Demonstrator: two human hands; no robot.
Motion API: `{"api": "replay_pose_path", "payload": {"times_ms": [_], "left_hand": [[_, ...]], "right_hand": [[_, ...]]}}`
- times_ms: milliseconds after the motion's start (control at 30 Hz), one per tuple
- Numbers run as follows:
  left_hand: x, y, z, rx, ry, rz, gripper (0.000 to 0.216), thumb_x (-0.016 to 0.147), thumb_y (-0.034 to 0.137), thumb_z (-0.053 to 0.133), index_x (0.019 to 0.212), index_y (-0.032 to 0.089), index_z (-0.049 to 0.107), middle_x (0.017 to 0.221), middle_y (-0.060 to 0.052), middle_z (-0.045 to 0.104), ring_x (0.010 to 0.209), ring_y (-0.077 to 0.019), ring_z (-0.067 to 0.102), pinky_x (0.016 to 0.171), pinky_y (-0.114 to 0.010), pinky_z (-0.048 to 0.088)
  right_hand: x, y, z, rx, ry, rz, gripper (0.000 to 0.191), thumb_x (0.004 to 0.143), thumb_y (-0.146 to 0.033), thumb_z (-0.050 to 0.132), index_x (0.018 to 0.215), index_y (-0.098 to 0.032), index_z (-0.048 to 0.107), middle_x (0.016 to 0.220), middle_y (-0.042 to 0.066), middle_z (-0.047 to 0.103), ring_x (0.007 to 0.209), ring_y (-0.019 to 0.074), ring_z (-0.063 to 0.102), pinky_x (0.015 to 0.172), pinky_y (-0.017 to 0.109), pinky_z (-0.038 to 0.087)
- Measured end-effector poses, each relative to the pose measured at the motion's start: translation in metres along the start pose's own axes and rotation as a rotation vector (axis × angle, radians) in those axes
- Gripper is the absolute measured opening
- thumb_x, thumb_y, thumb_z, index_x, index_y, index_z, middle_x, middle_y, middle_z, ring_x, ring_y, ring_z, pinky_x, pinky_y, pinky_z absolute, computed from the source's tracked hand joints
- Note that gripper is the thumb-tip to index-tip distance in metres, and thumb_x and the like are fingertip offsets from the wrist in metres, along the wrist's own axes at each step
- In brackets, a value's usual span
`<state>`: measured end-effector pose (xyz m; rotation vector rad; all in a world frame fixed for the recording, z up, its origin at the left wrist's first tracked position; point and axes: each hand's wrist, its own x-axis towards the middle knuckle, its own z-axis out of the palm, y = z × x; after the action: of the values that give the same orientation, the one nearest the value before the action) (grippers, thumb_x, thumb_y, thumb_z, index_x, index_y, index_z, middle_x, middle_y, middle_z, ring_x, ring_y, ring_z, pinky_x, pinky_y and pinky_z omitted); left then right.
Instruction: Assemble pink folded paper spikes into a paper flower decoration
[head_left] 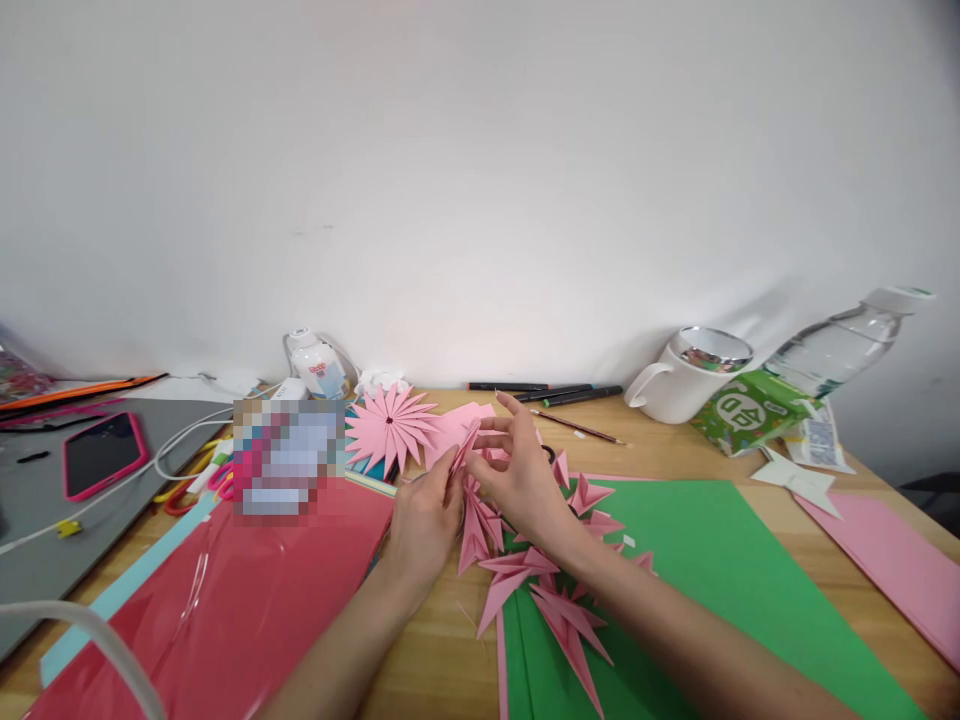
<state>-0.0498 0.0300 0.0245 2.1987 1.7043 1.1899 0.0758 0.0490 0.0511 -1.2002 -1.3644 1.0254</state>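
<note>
My left hand (pixel 426 510) pinches a small folded pink paper piece (pixel 468 440) upright between thumb and fingers. On the other side of that piece is my right hand (pixel 517 468), its thumb and middle fingers closed on the paper while the index finger is raised. Several pointed pink paper pieces (pixel 566 622) lie below and beside my right wrist, partly on a green sheet (pixel 720 570). Left of the hands, a pleated pink paper rosette (pixel 390 422) lies near a flat pink sheet (pixel 450 432), which the fingers partly hide.
A red folder (pixel 285 590) covers the left front. Behind it are a phone (pixel 105 455), white cable and white bottle (pixel 318 362). Black markers (pixel 510 387) and a pencil (pixel 581 428) lie by the wall. Mug (pixel 686 380), green packet (pixel 754 412) and water bottle (pixel 844 345) stand right.
</note>
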Motion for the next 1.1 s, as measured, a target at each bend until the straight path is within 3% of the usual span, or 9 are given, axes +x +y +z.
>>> {"api": "replay_pose_path", "payload": {"times_ms": [133, 233, 333, 433, 533, 733, 933, 1100], "left_hand": [[0.0, 0.001, -0.001, -0.059, 0.005, -0.027, 0.031, 0.082, 0.023, 0.049, 0.108, 0.018, 0.063, 0.085, -0.008, 0.072, 0.059, -0.0147, 0.06, 0.059, -0.024, 0.046], [0.003, 0.004, -0.004, -0.171, -0.01, -0.138, 0.025, 0.08, 0.024, 0.05, 0.097, 0.017, 0.067, 0.068, -0.003, 0.069, 0.056, -0.014, 0.06, 0.055, -0.022, 0.045], [0.007, 0.007, -0.006, -0.431, -0.052, -0.323, 0.017, 0.078, 0.028, 0.054, 0.079, 0.016, 0.066, 0.059, 0.0, 0.065, 0.056, -0.0152, 0.061, 0.053, -0.022, 0.045], [0.009, 0.01, -0.007, -0.68, -0.08, -0.437, 0.016, 0.075, 0.032, 0.058, 0.077, 0.017, 0.064, 0.064, 0.0, 0.066, 0.065, -0.0183, 0.066, 0.06, -0.025, 0.05], [0.007, 0.01, -0.007, -0.626, -0.04, -0.384, 0.018, 0.075, 0.031, 0.058, 0.085, 0.019, 0.066, 0.07, -0.002, 0.069, 0.071, -0.0193, 0.067, 0.062, -0.025, 0.05], [0.002, 0.007, -0.005, -0.329, 0.074, -0.17, 0.024, 0.076, 0.026, 0.057, 0.096, 0.022, 0.069, 0.07, -0.002, 0.071, 0.061, -0.0167, 0.064, 0.062, -0.026, 0.049], [0.001, 0.007, -0.003, -0.353, 0.051, -0.106, 0.029, 0.078, 0.022, 0.055, 0.105, 0.026, 0.066, 0.085, -0.003, 0.073, 0.07, -0.0184, 0.067, 0.07, -0.028, 0.051], [0.0, 0.009, -0.005, -0.316, -0.002, -0.143, 0.03, 0.082, 0.025, 0.051, 0.11, 0.021, 0.061, 0.078, -0.005, 0.071, 0.064, -0.0171, 0.066, 0.064, -0.027, 0.05]], "right_hand": [[-0.001, 0.0, 0.001, 0.026, -0.019, 0.006, 0.066, 0.071, -0.02, 0.055, 0.129, -0.022, 0.024, 0.106, 0.007, 0.047, 0.085, 0.0155, 0.059, 0.067, 0.032, 0.055], [0.0, -0.002, 0.0, 0.06, -0.03, -0.005, 0.067, 0.071, -0.021, 0.057, 0.129, -0.023, 0.024, 0.106, 0.007, 0.048, 0.085, 0.0154, 0.059, 0.066, 0.032, 0.055], [0.002, -0.004, -0.003, 0.079, 0.007, -0.051, 0.062, 0.073, -0.022, 0.056, 0.128, -0.023, 0.027, 0.105, 0.007, 0.049, 0.089, 0.0166, 0.058, 0.068, 0.032, 0.055], [0.005, -0.005, -0.007, 0.051, 0.08, -0.121, 0.055, 0.076, -0.022, 0.055, 0.125, -0.022, 0.032, 0.103, 0.007, 0.053, 0.092, 0.0168, 0.056, 0.076, 0.034, 0.053], [0.004, -0.007, -0.008, 0.039, 0.08, -0.137, 0.056, 0.075, -0.023, 0.057, 0.125, -0.024, 0.033, 0.104, 0.007, 0.053, 0.094, 0.0178, 0.055, 0.074, 0.034, 0.053], [-0.001, -0.013, -0.006, 0.047, 0.047, -0.141, 0.063, 0.072, -0.024, 0.06, 0.127, -0.024, 0.03, 0.106, 0.007, 0.053, 0.096, 0.0184, 0.054, 0.07, 0.033, 0.055], [-0.003, -0.013, -0.004, 0.079, 0.048, -0.132, 0.064, 0.071, -0.018, 0.056, 0.127, -0.024, 0.027, 0.105, 0.007, 0.05, 0.095, 0.0177, 0.054, 0.069, 0.031, 0.055], [-0.005, -0.016, -0.002, 0.118, 0.058, -0.082, 0.067, 0.068, -0.012, 0.053, 0.128, -0.025, 0.025, 0.107, 0.007, 0.048, 0.098, 0.0178, 0.053, 0.069, 0.03, 0.055]]}}
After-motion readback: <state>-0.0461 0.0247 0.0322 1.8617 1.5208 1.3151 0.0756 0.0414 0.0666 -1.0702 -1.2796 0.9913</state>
